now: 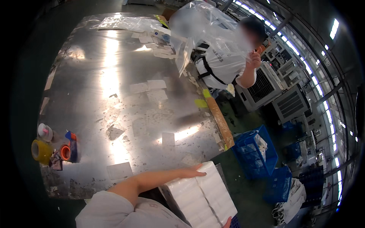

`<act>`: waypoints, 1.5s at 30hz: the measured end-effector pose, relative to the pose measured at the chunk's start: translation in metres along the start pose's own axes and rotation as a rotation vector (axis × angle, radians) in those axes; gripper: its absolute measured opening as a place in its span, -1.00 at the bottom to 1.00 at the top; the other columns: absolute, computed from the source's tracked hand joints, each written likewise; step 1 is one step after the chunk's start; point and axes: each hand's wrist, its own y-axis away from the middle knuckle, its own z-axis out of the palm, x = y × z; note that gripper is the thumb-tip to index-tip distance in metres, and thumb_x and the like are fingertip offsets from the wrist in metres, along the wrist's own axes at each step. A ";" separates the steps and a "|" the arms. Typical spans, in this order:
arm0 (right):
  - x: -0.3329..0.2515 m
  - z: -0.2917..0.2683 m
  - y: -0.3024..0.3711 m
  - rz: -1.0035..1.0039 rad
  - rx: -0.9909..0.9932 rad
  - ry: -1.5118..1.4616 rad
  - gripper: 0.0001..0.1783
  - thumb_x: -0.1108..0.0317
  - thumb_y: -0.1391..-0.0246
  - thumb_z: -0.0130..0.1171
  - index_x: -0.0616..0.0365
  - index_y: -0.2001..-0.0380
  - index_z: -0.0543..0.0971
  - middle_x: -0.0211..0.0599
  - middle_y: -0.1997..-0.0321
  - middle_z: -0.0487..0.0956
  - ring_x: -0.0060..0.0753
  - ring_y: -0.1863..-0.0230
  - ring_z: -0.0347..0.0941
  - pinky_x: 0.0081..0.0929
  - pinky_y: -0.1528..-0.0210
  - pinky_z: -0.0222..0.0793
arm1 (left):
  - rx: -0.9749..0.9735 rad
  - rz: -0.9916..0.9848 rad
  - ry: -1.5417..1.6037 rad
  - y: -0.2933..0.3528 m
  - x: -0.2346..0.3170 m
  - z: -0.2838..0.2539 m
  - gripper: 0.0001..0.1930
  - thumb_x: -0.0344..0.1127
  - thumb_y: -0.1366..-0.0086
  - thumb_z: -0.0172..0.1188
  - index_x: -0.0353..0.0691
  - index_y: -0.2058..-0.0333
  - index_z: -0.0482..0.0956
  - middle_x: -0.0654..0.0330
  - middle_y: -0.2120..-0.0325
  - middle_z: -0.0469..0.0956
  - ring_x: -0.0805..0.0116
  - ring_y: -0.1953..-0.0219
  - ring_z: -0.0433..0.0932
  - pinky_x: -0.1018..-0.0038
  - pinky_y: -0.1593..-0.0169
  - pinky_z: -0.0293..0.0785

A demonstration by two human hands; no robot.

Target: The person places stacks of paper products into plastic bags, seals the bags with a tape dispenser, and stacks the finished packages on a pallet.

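Note:
A white, plastic-wrapped bundle [201, 193] is held at the table's near right corner, close to my body. It looks like rows of rounded white pieces, with a dark seam across the middle; what they are I cannot make out. My left hand [193, 171] reaches across and grips the bundle's far edge, fingers laid along it. At the lower right edge of the bundle, only some fingers of my right hand [227, 222] show, pressed against its side. The rest of that hand is out of the picture.
The metal table [83, 98] carries paper scraps and plastic sheets [131, 23]. Yellow tape [40, 151] and an orange-blue tape dispenser [70, 147] stand at its left. Across the right edge, a person [222, 60] holds a large clear bag [203, 22]. Blue crates [253, 159] stand on the floor.

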 end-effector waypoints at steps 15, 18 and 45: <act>-0.120 0.016 0.011 -0.494 -0.181 -0.097 -0.36 0.03 -0.19 -0.28 0.23 -0.22 0.10 0.09 -0.32 -0.01 0.03 -0.33 -0.10 -0.05 -0.27 -0.25 | 0.654 -0.165 -0.313 0.243 -0.080 -0.001 -0.49 -0.01 -0.21 -0.02 -0.20 -0.05 0.31 -0.01 0.04 0.39 -0.05 -0.02 0.33 0.21 -0.08 0.23; -0.129 0.007 0.005 -0.572 -0.222 -0.172 -0.37 0.07 -0.17 -0.24 0.23 -0.21 0.11 0.16 -0.31 -0.03 0.09 -0.32 -0.13 0.01 -0.25 -0.26 | 1.214 -0.258 -0.493 0.333 -0.081 -0.011 -0.52 -0.10 -0.20 0.01 -0.24 -0.04 0.32 -0.03 0.03 0.38 -0.04 -0.02 0.32 0.21 -0.08 0.21; -0.135 0.014 -0.005 -0.513 -0.083 -0.382 -0.34 0.06 0.00 0.03 0.18 -0.13 0.24 0.11 -0.23 0.13 0.13 -0.27 -0.05 0.12 -0.22 -0.24 | 1.364 -0.152 0.030 0.354 -0.026 -0.097 -0.73 -0.47 0.01 0.21 -0.43 0.28 0.50 0.20 0.55 0.50 0.52 0.57 0.45 0.56 0.51 0.39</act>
